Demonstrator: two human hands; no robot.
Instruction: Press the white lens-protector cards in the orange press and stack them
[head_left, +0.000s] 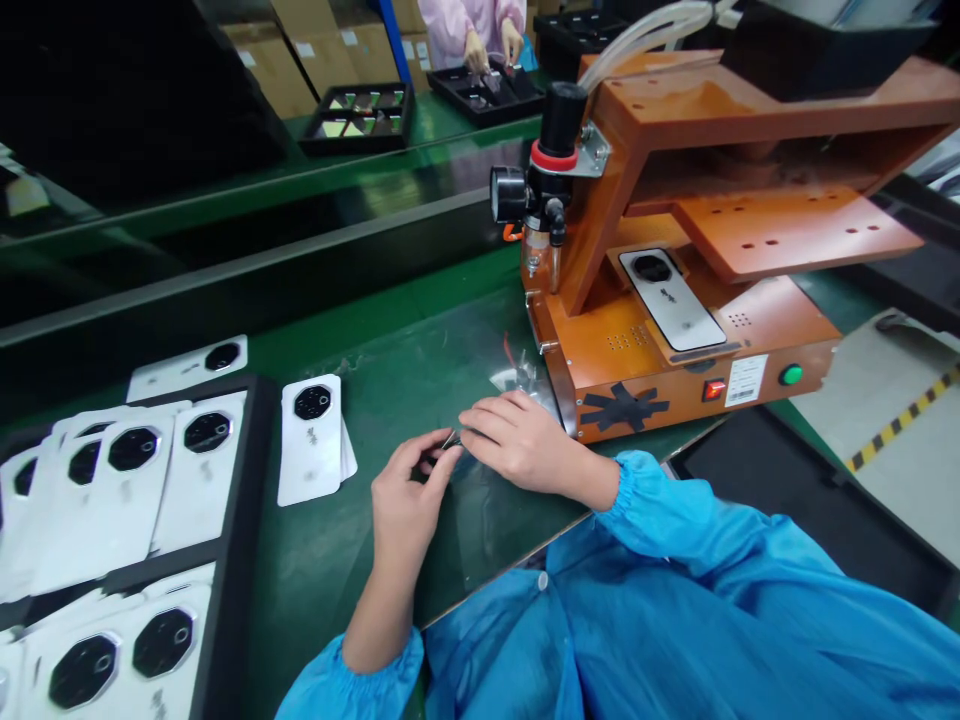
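My left hand [407, 492] is closed in a pinch over the green mat, with a small dark and shiny piece [451, 440] at its fingertips, too small to name. From the right, my right hand [517, 442] reaches in with its fingers curved together against the same spot; its thumb is mostly hidden. Left of the hands, white phone back panels [309, 450] with dark camera areas lie in a small pile. On the base of the orange press [622, 385] to the right rests a white-backed phone [675, 305].
A black tray [238, 560] full of white back panels stands at the left, beside another panel [187, 370]. A pressure gauge [508, 194] juts from the press. Across the bench, a co-worker's hands [491, 50] work over a black tray [517, 108]. A dark tray [795, 500] lies at lower right.
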